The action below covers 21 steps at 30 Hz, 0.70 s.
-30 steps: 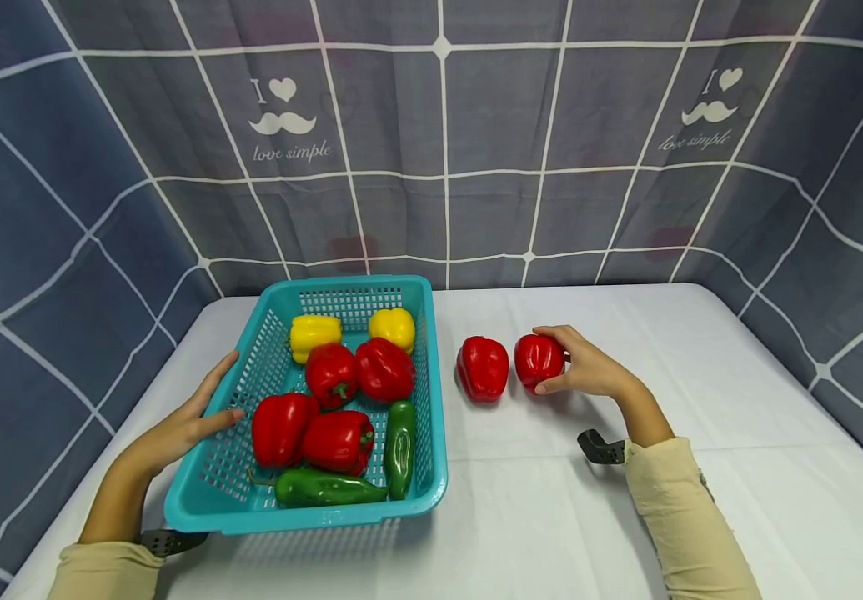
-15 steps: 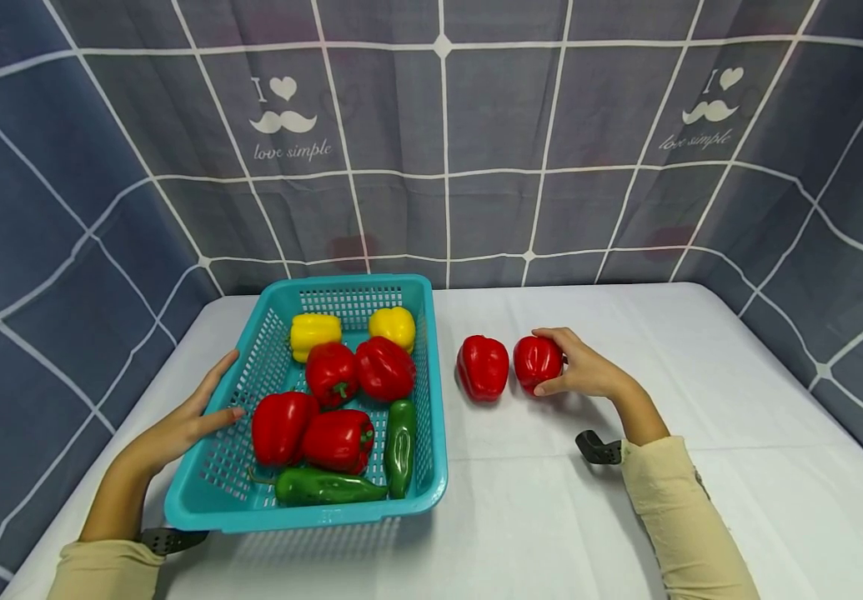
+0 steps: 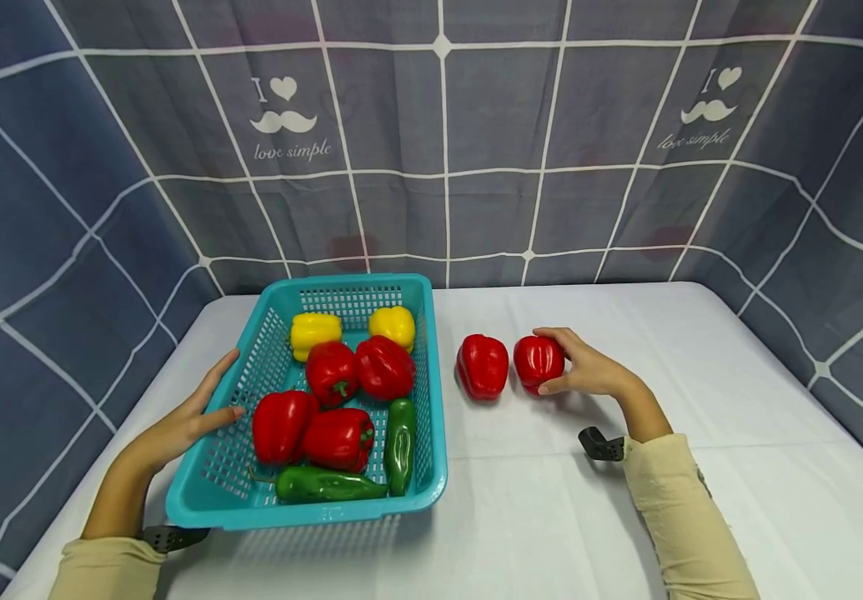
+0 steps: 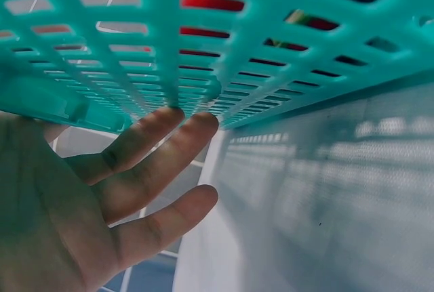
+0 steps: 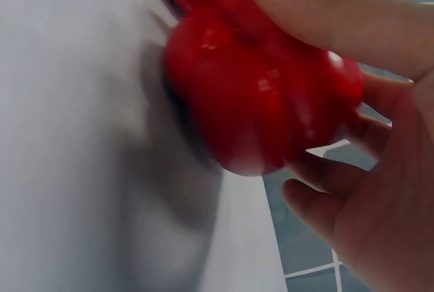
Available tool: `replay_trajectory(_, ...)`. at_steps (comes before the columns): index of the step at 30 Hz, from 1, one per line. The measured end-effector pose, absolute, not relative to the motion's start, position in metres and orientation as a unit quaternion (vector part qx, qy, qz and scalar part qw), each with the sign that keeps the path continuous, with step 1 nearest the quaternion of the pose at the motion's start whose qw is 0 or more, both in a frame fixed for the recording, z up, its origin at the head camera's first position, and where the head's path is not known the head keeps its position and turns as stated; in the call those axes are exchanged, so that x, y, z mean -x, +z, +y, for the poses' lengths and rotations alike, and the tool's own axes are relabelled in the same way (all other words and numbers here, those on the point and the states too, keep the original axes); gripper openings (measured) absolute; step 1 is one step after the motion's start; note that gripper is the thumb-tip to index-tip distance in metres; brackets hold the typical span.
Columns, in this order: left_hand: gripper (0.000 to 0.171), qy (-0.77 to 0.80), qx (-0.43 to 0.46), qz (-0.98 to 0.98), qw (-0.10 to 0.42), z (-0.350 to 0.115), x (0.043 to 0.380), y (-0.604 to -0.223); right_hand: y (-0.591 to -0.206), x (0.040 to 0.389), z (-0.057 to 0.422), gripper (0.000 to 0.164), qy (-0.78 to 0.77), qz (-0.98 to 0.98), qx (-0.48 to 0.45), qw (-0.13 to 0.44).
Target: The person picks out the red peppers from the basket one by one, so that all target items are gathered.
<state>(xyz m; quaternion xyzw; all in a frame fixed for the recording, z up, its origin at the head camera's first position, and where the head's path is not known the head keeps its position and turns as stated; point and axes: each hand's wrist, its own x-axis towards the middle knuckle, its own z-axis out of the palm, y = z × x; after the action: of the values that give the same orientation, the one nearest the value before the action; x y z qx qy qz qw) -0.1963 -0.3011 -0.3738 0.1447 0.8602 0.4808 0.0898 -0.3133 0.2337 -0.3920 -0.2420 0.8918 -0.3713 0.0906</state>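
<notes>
The white tabletop (image 3: 536, 508) is carrying a turquoise basket (image 3: 303, 518), which is standing on the person's left side. The left hand (image 3: 179, 429) is resting along the basket's left rim, its fingers extended and spread, the thumb reaching over the edge. The right hand (image 3: 584, 368) is gripping the outer red pepper (image 3: 534, 363) between thumb and fingers from the right, so that pepper is lying on the hand's left, the side facing the basket. The inner red pepper (image 3: 482, 368) is sitting just beside it on the tabletop, occupying the stretch between the gripped pepper and the basket; its long axis is running roughly away from the person. The outer one's axis is hard to read. The right hand is lying nearer to both.
</notes>
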Motion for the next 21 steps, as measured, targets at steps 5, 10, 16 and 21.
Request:
replay_trajectory(5,0.079,0.484,-0.145,0.859,0.089,-0.301,0.197,-0.374,-0.391,0.313,0.240,0.084,-0.384,0.886,0.238,0.109)
replay_trajectory(10,0.079,0.485,-0.146,0.857,0.089,-0.300,0.197,-0.374,-0.390,0.314,0.244,0.083,-0.383,0.886,0.236,0.117)
replay_trajectory(16,0.079,0.485,-0.149,0.857,0.088,-0.300,0.197,-0.375,-0.386,0.310,0.247,0.081,-0.386,0.886,0.222,0.131)
replay_trajectory(21,0.079,0.476,-0.150,0.862,0.086,-0.300,0.197,-0.374,-0.383,0.308,0.248,0.079,-0.384,0.888,0.212,0.137)
